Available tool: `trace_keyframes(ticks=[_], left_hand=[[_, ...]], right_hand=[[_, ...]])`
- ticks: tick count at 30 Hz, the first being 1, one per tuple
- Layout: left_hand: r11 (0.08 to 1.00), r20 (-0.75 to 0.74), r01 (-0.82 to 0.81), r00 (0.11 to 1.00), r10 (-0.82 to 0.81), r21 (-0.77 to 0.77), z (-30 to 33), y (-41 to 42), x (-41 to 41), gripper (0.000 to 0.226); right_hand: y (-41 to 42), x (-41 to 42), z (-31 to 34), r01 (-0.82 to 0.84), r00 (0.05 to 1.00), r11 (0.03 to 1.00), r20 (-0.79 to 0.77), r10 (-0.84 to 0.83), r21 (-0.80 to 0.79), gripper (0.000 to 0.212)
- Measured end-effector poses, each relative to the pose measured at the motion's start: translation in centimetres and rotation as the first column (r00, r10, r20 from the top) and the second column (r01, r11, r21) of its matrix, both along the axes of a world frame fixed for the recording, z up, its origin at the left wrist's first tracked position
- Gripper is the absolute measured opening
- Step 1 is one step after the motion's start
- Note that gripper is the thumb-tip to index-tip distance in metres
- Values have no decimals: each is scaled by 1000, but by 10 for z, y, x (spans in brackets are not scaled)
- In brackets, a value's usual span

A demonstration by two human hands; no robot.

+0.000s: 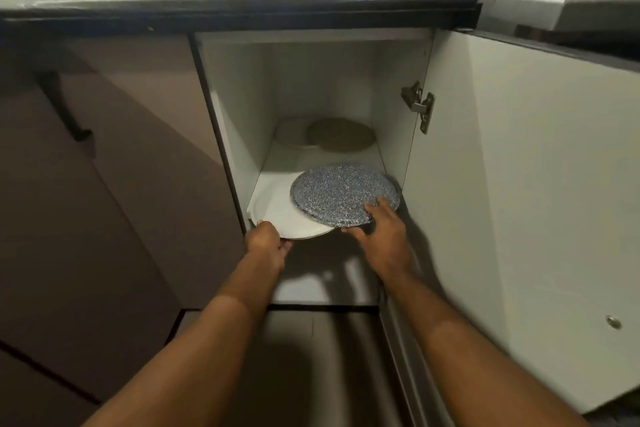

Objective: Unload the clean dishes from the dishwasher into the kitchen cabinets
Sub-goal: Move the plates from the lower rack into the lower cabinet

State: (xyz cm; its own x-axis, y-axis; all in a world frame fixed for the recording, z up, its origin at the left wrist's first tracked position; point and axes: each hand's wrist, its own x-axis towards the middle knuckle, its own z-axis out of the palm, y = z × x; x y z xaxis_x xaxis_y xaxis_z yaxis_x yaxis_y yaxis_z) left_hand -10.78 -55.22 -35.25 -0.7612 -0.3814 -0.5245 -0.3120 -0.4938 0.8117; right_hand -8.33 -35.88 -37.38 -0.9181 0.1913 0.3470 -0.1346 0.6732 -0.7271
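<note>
Two plates at the open cabinet (pixel 346 80) front.
The left hand (pixel 266 243) grips the white plate (pixel 277 211) at its near rim; the right hand (pixel 381 232) pinches the speckled blue plate (pixel 343 192), which overlaps it on the right.

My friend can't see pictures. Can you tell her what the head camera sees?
A person's two bare hands slide plates into an open white kitchen cabinet: the left hand grips a round white plate, and the right hand holds a round blue speckled plate overlapping it. Two more round plates lie at the back, and the white cabinet door stands open on the right.
</note>
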Motion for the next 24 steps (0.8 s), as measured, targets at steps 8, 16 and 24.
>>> trace_keyframes(ticks=[8, 16, 24], left_hand=[[1000, -112, -16, 994, 15, -4, -11, 0, -26, 37], [763, -233, 269, 847, -478, -588, -43, 1, -24, 107], [374, -52, 164, 862, -504, -913, -58, -20, -43, 108]], right_hand=[[6, -26, -10, -34, 999, 994, 46, 29, 106, 54], [17, -49, -8, -109, 991, 965, 101, 87, 239, 58], [22, -72, -9, -145, 982, 936, 160, 97, 322, 44]])
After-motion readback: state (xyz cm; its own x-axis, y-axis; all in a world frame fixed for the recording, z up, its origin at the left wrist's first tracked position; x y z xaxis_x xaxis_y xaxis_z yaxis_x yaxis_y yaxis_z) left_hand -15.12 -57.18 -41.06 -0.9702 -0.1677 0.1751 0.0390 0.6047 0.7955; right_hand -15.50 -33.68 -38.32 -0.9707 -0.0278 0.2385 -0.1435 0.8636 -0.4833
